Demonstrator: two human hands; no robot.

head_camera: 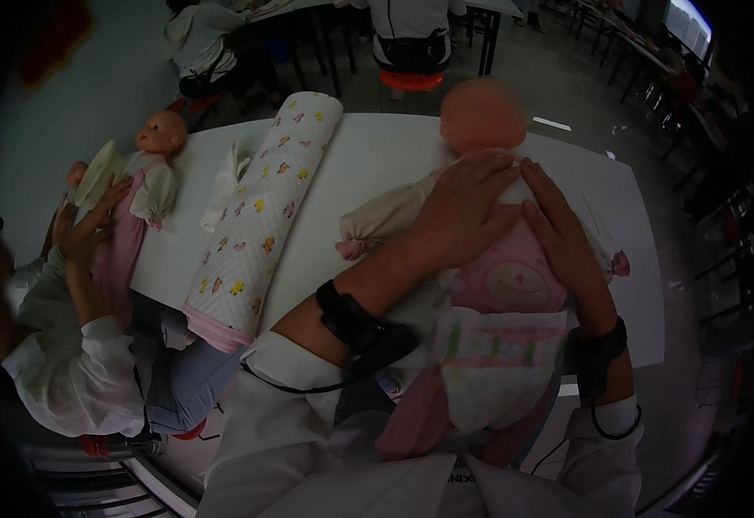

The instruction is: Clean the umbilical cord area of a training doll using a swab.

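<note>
A baby doll lies on its back before me, head at the far side and pink legs towards my lap. It wears white sleeves with pink cuffs, pink clothing with a bear face, and a diaper around its hips. My left hand rests flat on the doll's upper chest, fingertips near the neck. Beside it, my right hand lies along the other side of the chest, fingers extended. The fingertips of both hands almost meet. Neither hand grips anything. Black bands with cables circle both wrists.
On the white table, left of the doll, lies a rolled quilted mat with a pink edge. A white cloth is beyond it. At left, a neighbour's hand touches another doll. Further people sit ahead.
</note>
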